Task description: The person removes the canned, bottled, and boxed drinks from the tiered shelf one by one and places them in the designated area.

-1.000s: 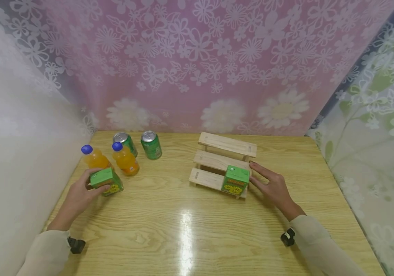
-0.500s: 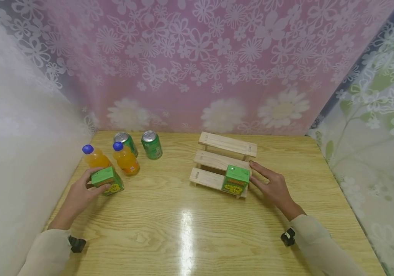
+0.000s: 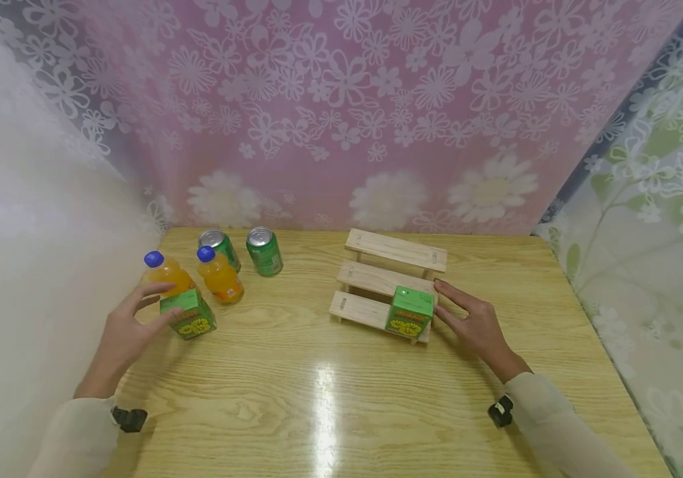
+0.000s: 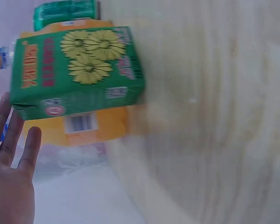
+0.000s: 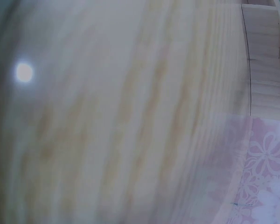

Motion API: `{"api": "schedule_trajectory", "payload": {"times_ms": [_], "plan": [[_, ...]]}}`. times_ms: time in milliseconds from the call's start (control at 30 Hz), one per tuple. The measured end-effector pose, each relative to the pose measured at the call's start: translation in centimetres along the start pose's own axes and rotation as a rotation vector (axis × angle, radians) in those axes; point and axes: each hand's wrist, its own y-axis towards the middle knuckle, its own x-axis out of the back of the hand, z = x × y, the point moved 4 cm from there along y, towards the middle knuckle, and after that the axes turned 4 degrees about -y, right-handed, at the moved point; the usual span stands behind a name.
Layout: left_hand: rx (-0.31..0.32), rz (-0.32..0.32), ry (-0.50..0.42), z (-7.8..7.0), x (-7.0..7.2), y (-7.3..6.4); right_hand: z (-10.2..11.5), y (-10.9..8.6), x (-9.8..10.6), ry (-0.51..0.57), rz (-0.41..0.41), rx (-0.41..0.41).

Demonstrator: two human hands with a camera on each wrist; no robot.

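In the head view my left hand [image 3: 126,325] hovers around a green drink carton [image 3: 190,317] with yellow flowers, standing on the table at the left. The left wrist view shows the fingers [image 4: 30,149] spread and apart from the carton's side. At the right, my right hand [image 3: 477,325] touches the right end of a three-step wooden stand [image 3: 362,311] with fairly straight fingers. A second green carton [image 3: 410,312] stands on the right end of its lowest step, close to the right thumb. Little of the right hand shows in the right wrist view.
Behind the left carton stand two orange drink bottles [image 3: 220,275] with blue caps. Two green cans [image 3: 264,252] are farther back, one partly hidden by a bottle. The wooden table [image 3: 269,392] meets a flowered pink curtain [image 3: 317,133] at the back.
My left hand has let go of the left carton, its fingers opening away from it; the carton stays in place. The right hand and the stand have not visibly moved.
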Motion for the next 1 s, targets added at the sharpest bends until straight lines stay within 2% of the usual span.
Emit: {"api": "schedule_trajectory", "payload": {"times_ms": [233,433,667,833,1000], "plan": [[-0.013,-0.028,-0.035,-2.1,0.7,0.2,0.0,0.0,0.1,-0.002,0.004,0.000],[-0.074,-0.023,-0.059,-4.3,0.3,0.5,0.2,0.0,0.2,0.000,0.002,0.002],[-0.171,0.056,-0.052,-6.2,-1.4,0.9,0.1,0.0,0.1,0.009,-0.001,0.012],[-0.168,0.125,-0.031,-6.9,-2.9,1.4,0.1,0.0,0.1,0.013,0.001,0.012],[-0.142,0.238,-0.039,-7.1,-5.1,2.1,0.3,0.1,0.1,0.019,0.001,0.006]]}}
